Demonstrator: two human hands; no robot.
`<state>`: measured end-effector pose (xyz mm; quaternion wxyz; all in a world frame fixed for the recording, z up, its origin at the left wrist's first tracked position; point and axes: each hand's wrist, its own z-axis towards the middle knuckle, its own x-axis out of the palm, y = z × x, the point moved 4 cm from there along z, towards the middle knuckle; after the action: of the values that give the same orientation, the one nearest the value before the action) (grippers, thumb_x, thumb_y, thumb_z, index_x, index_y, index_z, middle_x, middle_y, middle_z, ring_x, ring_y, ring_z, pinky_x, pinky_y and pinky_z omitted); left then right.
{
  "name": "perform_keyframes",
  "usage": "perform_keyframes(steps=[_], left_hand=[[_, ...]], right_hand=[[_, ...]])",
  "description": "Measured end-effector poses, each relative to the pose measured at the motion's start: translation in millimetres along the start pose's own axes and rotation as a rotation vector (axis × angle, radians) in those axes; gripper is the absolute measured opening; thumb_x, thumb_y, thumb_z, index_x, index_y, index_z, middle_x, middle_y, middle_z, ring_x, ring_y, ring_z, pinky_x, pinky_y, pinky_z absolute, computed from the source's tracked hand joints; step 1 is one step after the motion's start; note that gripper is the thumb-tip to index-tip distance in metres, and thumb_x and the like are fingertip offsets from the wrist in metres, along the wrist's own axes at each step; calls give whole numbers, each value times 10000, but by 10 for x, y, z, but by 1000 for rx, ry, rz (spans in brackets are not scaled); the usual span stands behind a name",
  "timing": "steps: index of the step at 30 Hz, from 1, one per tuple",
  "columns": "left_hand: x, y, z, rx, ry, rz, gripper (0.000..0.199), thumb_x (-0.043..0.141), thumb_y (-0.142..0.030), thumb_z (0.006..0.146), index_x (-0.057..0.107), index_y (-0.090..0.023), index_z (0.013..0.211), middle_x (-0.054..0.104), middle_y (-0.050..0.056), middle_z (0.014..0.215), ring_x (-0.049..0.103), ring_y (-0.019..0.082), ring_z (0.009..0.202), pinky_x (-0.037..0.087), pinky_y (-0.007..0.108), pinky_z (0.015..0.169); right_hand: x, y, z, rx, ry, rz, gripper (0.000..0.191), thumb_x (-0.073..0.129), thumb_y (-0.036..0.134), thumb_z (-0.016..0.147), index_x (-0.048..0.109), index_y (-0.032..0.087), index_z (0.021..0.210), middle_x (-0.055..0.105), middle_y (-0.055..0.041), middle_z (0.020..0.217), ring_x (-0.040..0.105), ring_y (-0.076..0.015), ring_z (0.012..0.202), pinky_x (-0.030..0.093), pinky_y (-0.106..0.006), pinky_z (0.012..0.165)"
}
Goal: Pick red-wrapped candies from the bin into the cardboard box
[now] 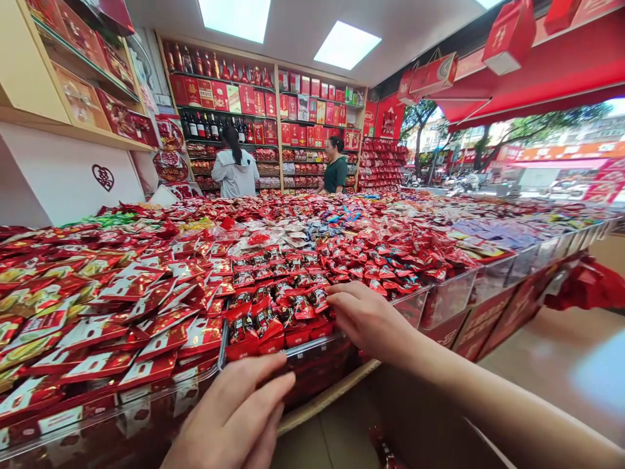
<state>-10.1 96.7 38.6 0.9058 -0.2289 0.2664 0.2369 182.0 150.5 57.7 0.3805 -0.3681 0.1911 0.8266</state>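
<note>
Red wrapped candies with dark centres (266, 317) fill a clear bin in front of me. My right hand (361, 319) rests at the bin's right side, its fingertips bent down onto the packets; whether it pinches one is hidden. My left hand (239, 413) hovers near the clear front edge (312, 346), fingers stretched out and slightly apart, holding nothing. To the left lie red and white packets (141, 286) in neat overlapping rows. Smaller red candies with blue marks (385, 257) are heaped beyond my right hand.
A person in a light top (235, 172) and a person in dark green (334, 172) stand beyond the display, by shelves of bottles and boxes (219, 98). Clear bins (449, 299) line the right edge. Red bags (586, 286) hang at right.
</note>
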Motion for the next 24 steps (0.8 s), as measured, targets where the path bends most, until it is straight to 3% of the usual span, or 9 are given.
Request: perform_keyframes(steps=[1, 3, 5, 10, 16, 24], left_hand=[[33, -22, 137, 35, 109, 127, 370, 517, -125, 744, 582, -231, 1092, 587, 38, 1178, 489, 219, 1071, 324, 277, 935], [144, -31, 384, 84, 348, 326, 404, 415, -219, 818, 451, -217, 1220, 467, 39, 1308, 406, 246, 1157, 297, 377, 946], [243, 8, 571, 35, 472, 446, 441, 347, -321, 848, 354, -219, 1276, 403, 56, 1352, 378, 283, 1178, 311, 472, 900], [389, 40, 687, 42, 535, 501, 419, 343, -365, 851, 410, -207, 1233, 441, 64, 1325, 333, 302, 1213, 303, 532, 858], [320, 92, 632, 12, 540, 578, 469, 339, -428, 838, 442, -167, 1213, 458, 122, 1306, 369, 307, 1186, 293, 542, 875], [410, 41, 705, 27, 652, 543, 548, 251, -518, 829, 306, -233, 1293, 333, 51, 1382, 272, 270, 1255, 282, 520, 951]], right_hand=[[4, 2, -4, -2, 3, 15, 170, 411, 75, 776, 547, 132, 861, 578, -99, 916, 515, -167, 883, 436, -295, 760], [8, 1, -13, 7, -4, 43, 173, 415, 79, 773, 545, 127, 878, 575, -101, 937, 512, -168, 893, 431, -299, 776], [11, -5, -24, 22, -13, 75, 188, 407, 82, 776, 543, 128, 897, 570, -102, 971, 509, -166, 908, 429, -299, 788], [41, 9, -43, -14, -6, 121, 251, 366, 126, 817, 527, 126, 1010, 555, -98, 1050, 485, -160, 966, 400, -307, 854], [64, 51, -31, 15, 6, 140, 264, 344, 183, 854, 532, 132, 1032, 581, -81, 1028, 483, -162, 973, 372, -326, 884], [-13, 44, -39, 53, 17, 202, 264, 327, 204, 861, 534, 106, 992, 563, -109, 1047, 492, -153, 983, 397, -287, 881]])
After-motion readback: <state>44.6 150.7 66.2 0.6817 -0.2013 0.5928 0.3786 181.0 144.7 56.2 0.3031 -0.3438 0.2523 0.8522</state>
